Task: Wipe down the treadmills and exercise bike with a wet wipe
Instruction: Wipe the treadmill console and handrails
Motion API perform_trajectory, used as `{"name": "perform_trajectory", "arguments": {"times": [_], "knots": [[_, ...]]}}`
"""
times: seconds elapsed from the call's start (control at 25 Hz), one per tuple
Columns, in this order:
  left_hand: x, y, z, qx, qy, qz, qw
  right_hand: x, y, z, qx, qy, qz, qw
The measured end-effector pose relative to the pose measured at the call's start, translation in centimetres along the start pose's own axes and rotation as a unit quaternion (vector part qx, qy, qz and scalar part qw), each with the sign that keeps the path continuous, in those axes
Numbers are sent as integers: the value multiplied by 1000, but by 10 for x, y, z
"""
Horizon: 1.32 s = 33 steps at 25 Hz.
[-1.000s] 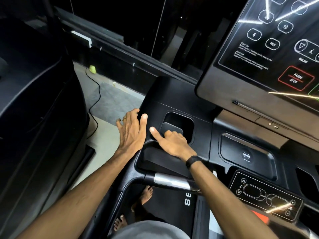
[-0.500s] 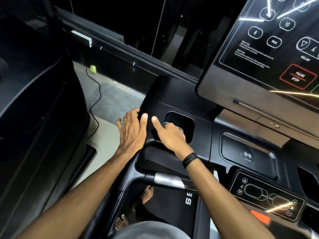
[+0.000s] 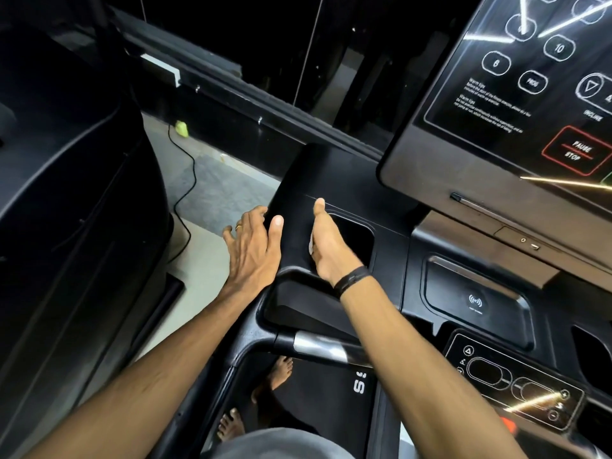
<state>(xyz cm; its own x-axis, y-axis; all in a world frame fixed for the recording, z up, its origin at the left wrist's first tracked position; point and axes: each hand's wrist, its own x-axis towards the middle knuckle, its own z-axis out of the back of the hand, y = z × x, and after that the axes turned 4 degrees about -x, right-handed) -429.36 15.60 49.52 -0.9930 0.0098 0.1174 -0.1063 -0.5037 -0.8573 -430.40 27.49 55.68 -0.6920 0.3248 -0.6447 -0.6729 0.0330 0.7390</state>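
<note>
Dim gym corner, pale floor with a cable at far left. I'm standing on a treadmill, at the left wing of its black console.

Progress: I judge the wiping is mid-way on this wing; I can't tell which surfaces are done. The display, right side, other machines and the bike look left to do.

Left hand: flat, fingers spread, resting on the wing's left edge.

Right hand: edge-on beside the cup pocket, a sliver of pale wipe under the palm; grip hidden, can't tell.
</note>
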Motion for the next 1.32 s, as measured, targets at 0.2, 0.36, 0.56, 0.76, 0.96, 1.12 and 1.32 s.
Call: {"name": "perform_trajectory", "arguments": {"times": [0.2, 0.36, 0.56, 0.76, 0.96, 1.12, 1.32], "knots": [[-1, 1, 1, -11, -5, -8, 1000, 12, 25, -1, 41, -19, -15, 999], [-1, -3, 1, 2, 3, -4, 1000, 6, 2, 10, -13, -6, -16, 1000], [-3, 0, 4, -7, -10, -6, 1000, 7, 14, -17, -8, -89, 24, 996], [-1, -7, 3, -6, -3, -9, 1000, -30, -16, 5, -347, -82, 133, 925], [-4, -6, 7, -17, -12, -17, 1000, -48, -41, 61, -648, 6, 325, 689], [-4, -6, 7, -13, -11, -22, 1000, -48, -30, 119, -725, 104, 316, 603], [-5, -5, 8, -2, -9, -15, 1000, -7, 2, 142, -857, 116, 357, 353]]}}
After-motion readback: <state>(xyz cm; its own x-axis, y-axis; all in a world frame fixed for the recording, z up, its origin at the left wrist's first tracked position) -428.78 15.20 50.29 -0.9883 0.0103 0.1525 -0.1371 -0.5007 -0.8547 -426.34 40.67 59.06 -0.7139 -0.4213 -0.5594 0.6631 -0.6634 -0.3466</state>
